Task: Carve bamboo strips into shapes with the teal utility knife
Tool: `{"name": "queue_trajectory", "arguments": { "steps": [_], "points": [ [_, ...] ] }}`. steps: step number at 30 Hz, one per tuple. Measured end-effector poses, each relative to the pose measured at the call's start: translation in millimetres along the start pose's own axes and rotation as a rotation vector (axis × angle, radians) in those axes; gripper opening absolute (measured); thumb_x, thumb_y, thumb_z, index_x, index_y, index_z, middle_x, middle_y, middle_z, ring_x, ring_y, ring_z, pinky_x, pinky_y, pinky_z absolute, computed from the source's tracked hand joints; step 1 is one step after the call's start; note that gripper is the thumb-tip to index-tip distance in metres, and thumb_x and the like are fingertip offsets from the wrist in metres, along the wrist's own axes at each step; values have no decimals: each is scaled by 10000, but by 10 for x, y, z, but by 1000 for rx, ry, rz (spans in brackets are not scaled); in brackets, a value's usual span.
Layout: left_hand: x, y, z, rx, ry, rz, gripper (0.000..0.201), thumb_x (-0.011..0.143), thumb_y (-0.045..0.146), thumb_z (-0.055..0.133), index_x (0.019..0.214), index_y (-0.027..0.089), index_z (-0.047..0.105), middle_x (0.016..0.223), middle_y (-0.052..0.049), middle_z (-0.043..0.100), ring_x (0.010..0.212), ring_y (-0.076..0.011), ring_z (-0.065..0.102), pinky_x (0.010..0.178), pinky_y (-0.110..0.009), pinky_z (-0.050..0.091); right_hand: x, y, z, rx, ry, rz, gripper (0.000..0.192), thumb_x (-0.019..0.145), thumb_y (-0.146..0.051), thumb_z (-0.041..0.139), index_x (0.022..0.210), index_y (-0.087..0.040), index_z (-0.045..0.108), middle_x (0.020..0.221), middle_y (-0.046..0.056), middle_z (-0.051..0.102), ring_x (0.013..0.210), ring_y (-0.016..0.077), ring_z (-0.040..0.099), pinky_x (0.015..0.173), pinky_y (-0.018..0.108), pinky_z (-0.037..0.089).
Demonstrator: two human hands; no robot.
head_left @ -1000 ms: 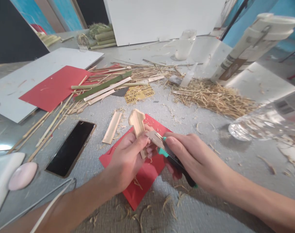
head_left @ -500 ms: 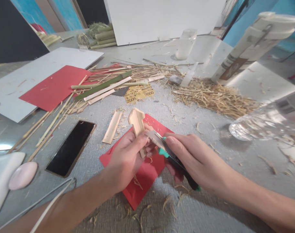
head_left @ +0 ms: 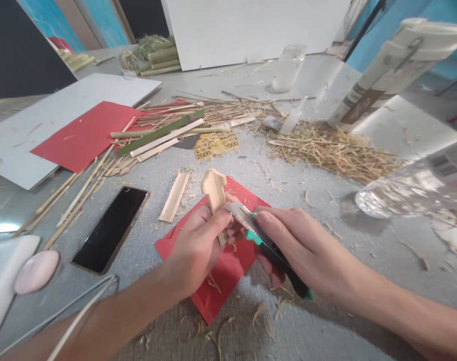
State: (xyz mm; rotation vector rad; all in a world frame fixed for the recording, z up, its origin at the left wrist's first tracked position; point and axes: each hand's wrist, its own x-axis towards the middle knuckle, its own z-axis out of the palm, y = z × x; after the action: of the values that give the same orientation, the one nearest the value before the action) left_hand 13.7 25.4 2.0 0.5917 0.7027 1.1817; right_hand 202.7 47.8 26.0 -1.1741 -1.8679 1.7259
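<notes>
Pinched in my left hand (head_left: 198, 245) is a pale carved piece of bamboo (head_left: 215, 189), its wider, angular end pointing up and away from me. My right hand (head_left: 296, 238) is wrapped round a black and green utility knife (head_left: 264, 245). The knife's blade lies against the edge of the bamboo piece, close to my left thumb. Under both hands is a red sheet of paper (head_left: 228, 286) with thin shavings on it. A short flat bamboo strip (head_left: 174, 197) rests just left of the paper.
A phone (head_left: 110, 229) lies at left, near a pale pink oval object (head_left: 36, 272) and a white cable. Behind are bamboo sticks (head_left: 164, 135), yellow sandpaper (head_left: 215, 145) and a heap of shavings (head_left: 333, 150). A clear plastic bottle (head_left: 401, 190) lies at right, below a tall white container (head_left: 394, 75).
The top of the bamboo piece has shifted slightly right and turned a little in my left hand. The knife stays against it, and everything else is nearly still.
</notes>
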Motion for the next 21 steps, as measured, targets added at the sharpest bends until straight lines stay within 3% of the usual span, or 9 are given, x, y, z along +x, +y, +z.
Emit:
{"name": "queue_trajectory", "arguments": {
  "steps": [6, 21],
  "points": [
    [-18, 2, 12, 28, 57, -31, 181, 1006, 298, 712, 873, 178, 691, 788, -15, 571, 731, -139, 493, 672, -234, 460, -3, -6, 4, -2, 8, 14, 662, 1145, -621, 303, 685, -233, 578, 547, -2, 650, 490, 115, 610, 538, 238, 485],
    [-1, -18, -3, 24, 38, 12, 172, 1013, 294, 719, 887, 181, 692, 800, -1, 607, 753, -119, 537, 718, -218, 493, -3, -7, 11, 22, 4, 37, 669, 1151, -608, 308, 680, -218, 579, 537, -2, 634, 484, 101, 593, 524, 220, 473]
  ]
}}
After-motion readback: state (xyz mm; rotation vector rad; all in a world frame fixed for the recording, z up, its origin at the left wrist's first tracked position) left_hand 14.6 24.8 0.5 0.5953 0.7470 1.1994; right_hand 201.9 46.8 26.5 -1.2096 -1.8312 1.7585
